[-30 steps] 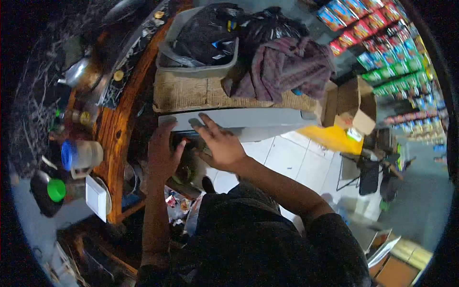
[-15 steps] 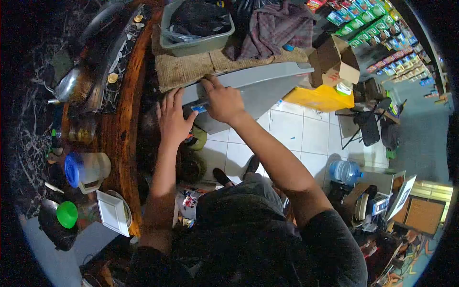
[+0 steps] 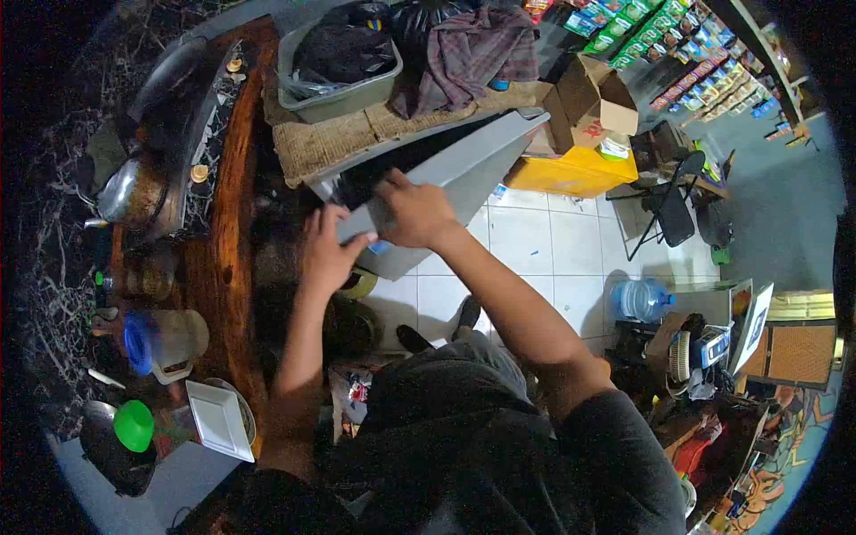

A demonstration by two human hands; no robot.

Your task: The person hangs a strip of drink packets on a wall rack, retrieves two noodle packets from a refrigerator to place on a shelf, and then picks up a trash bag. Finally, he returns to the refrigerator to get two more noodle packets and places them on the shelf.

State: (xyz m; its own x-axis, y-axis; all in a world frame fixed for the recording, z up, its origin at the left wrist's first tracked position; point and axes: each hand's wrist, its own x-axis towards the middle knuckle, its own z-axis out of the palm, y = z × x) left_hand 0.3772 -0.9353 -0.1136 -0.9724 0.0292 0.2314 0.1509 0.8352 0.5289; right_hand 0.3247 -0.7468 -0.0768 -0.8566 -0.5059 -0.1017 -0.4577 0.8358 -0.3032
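A grey refrigerator door stands ajar, with a dark gap between it and the cabinet. My right hand has its fingers hooked over the door's top edge. At the door's near end is my left hand, its thumb against the front face and its fingers bent around the corner; they are slightly blurred. What lies inside the refrigerator is too dark to make out. A woven mat covers the refrigerator's top.
On the mat are a grey tub with black plastic and a checked cloth. An open cardboard box sits on a yellow crate beyond the door. A wooden counter runs along the left; a water jug is at right.
The refrigerator door has swung away from the cabinet, and a dark gap has opened behind it. Both hands have moved down slightly with its edge.
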